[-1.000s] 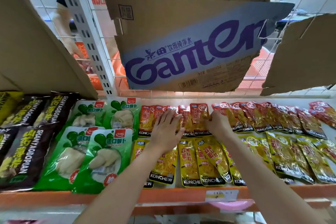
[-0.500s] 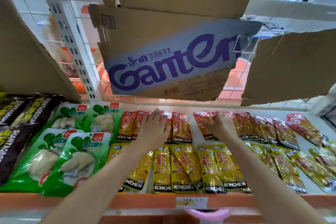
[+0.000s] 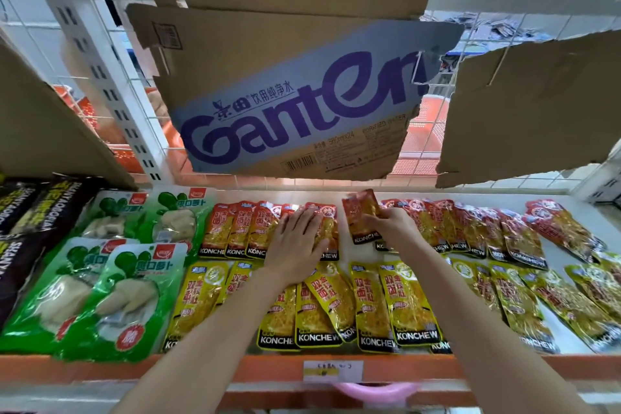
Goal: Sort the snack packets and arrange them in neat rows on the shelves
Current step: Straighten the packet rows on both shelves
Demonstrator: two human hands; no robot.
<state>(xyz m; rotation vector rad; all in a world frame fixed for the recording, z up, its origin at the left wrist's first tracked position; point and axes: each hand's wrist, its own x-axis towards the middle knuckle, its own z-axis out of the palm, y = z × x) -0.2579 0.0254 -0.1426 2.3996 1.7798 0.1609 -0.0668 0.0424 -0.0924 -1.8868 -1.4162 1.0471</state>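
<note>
Left hand: fingers straight, pressing flat on the red packets in the back row, over the right end of that group.
Right hand: fingers curled, pinching one red packet, the held packet, lifted and tilted just right of the left hand.
Red packets: five show left of and under the left hand; a longer overlapping run stretches right of the right hand, too overlapped to count exactly.
Yellow packets: front row under both wrists, about a dozen in view, several overlapping or askew.
Green packets: four, in two rows of two, well left of the left hand.
Black packets: far left, partly cut off; count unclear.
Shelf: orange front edge below the forearms, with a price label between them.
Cardboard: hangs above both hands, printed "Ganten".
</note>
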